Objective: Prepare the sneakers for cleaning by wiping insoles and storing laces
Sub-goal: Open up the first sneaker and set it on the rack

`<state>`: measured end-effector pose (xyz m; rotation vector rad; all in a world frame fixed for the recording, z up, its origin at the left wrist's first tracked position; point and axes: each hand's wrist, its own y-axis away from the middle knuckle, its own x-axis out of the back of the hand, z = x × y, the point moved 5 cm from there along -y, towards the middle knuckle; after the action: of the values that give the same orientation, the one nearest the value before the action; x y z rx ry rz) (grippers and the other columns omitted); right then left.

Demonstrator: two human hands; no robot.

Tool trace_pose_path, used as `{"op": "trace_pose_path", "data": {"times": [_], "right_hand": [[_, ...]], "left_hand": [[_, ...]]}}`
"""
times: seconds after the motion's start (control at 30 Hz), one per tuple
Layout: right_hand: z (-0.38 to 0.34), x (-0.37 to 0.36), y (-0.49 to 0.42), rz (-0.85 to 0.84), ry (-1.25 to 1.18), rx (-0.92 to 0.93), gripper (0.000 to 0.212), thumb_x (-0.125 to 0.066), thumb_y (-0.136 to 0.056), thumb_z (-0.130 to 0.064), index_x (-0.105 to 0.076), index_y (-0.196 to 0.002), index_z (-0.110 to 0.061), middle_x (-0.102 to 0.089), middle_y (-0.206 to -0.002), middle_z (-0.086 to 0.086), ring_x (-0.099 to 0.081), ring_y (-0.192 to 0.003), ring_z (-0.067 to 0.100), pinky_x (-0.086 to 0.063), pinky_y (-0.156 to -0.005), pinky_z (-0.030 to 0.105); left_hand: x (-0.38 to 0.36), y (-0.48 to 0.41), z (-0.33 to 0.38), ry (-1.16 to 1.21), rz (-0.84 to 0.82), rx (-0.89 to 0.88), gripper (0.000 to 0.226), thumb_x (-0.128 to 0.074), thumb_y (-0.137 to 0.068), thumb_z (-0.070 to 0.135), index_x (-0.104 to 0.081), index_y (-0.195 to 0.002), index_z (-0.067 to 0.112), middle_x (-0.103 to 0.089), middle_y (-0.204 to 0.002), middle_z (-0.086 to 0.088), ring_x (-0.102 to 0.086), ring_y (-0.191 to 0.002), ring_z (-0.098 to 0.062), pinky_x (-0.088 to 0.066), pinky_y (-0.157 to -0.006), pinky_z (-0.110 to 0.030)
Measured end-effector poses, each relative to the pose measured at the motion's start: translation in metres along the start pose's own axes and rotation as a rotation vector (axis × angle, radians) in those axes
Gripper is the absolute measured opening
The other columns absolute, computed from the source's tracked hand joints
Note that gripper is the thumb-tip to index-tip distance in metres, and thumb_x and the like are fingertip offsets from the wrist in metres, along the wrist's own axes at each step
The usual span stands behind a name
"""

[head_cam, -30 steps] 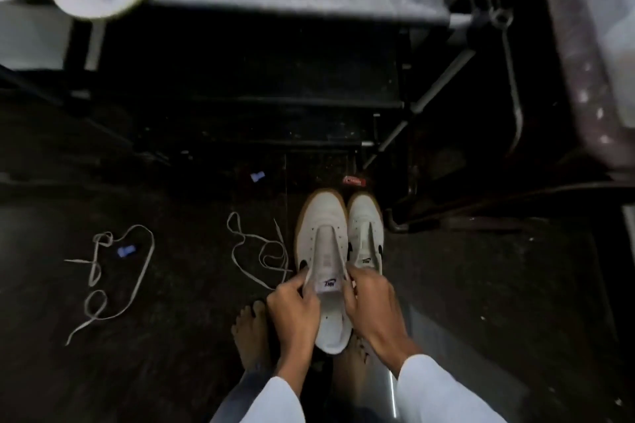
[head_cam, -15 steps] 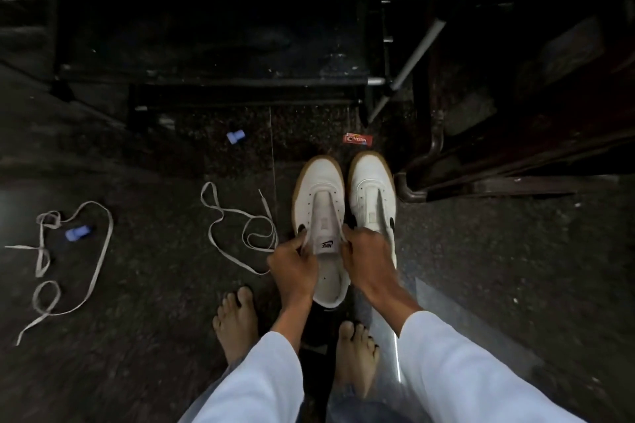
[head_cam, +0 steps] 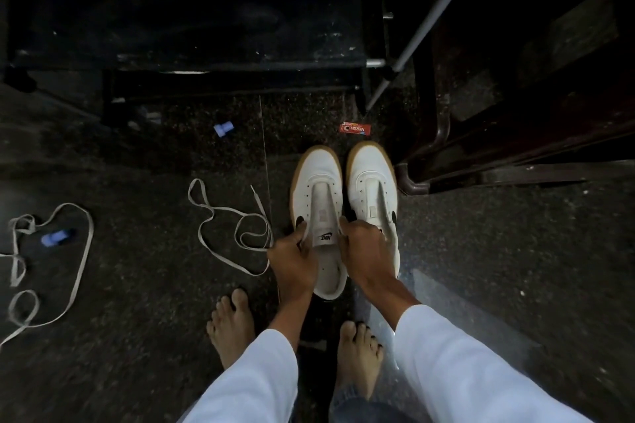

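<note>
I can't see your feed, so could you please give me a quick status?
Left hand and right hand both gripping left sneaker at its opening. Both laces out, loose on floor. Nothing in the way.

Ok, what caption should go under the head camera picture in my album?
Both hands, left hand and right hand, grip the left sneaker; two laces lie loose on the floor.

The floor (head_cam: 481, 268) is dark and speckled. Two white shoes (head_cam: 343, 203) stand side by side on it, toes pointing away. One loose lace (head_cam: 237, 230) lies curled just left of the shoes. Another lace (head_cam: 44, 268) lies by the left edge, looped around a small blue thing (head_cam: 56, 238). A red wrapper (head_cam: 355, 128) lies past the toes. Two bare feet (head_cam: 233, 326) stand near the bottom.
</note>
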<state>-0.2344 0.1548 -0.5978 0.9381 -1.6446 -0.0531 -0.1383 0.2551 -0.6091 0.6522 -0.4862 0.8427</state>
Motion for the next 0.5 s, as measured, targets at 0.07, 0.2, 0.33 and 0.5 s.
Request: {"op": "trace_pose_path", "data": {"times": [0.07,0.2,0.33,0.5], "right_hand": [[0.000,-0.002,0.000,-0.030,-0.003,-0.011,0.027,-0.043,-0.095,-0.013,-0.054,-0.119,-0.013,-0.063,-0.107,0.008,-0.062,-0.100,0.028,-0.033,-0.067,0.029],[0.002,-0.007,-0.002,-0.051,-0.027,-0.040,0.027,-0.043,-0.096,-0.010,-0.055,-0.120,-0.010,-0.063,-0.107,0.011,-0.061,-0.099,0.031,-0.039,-0.068,0.033],[0.001,-0.013,-0.001,-0.088,-0.022,-0.056,0.026,-0.040,-0.096,-0.006,-0.057,-0.116,-0.006,-0.062,-0.105,0.018,-0.059,-0.096,0.037,-0.046,-0.077,0.040],[-0.006,-0.008,0.010,-0.081,-0.072,-0.065,0.024,-0.042,-0.091,-0.002,-0.054,-0.110,-0.009,-0.061,-0.106,0.012,-0.062,-0.095,0.031,-0.049,-0.073,0.037]], "left_hand": [[-0.003,0.000,-0.005,0.024,-0.005,-0.001,0.021,-0.068,-0.088,0.007,-0.076,-0.107,0.007,-0.075,-0.096,-0.013,-0.074,-0.082,-0.028,-0.052,-0.068,-0.027],[-0.009,-0.002,-0.012,0.015,-0.024,0.041,0.028,-0.068,-0.086,0.001,-0.072,-0.113,0.006,-0.073,-0.104,-0.016,-0.074,-0.089,-0.028,-0.058,-0.078,-0.035],[-0.011,-0.002,-0.017,-0.022,-0.089,0.011,0.026,-0.068,-0.087,0.003,-0.073,-0.113,0.007,-0.074,-0.103,-0.016,-0.075,-0.088,-0.025,-0.058,-0.075,-0.033],[-0.002,0.004,-0.005,-0.127,-0.210,-0.050,0.025,-0.064,-0.091,0.007,-0.074,-0.113,0.012,-0.077,-0.100,-0.012,-0.073,-0.090,-0.024,-0.040,-0.074,-0.011]]}}
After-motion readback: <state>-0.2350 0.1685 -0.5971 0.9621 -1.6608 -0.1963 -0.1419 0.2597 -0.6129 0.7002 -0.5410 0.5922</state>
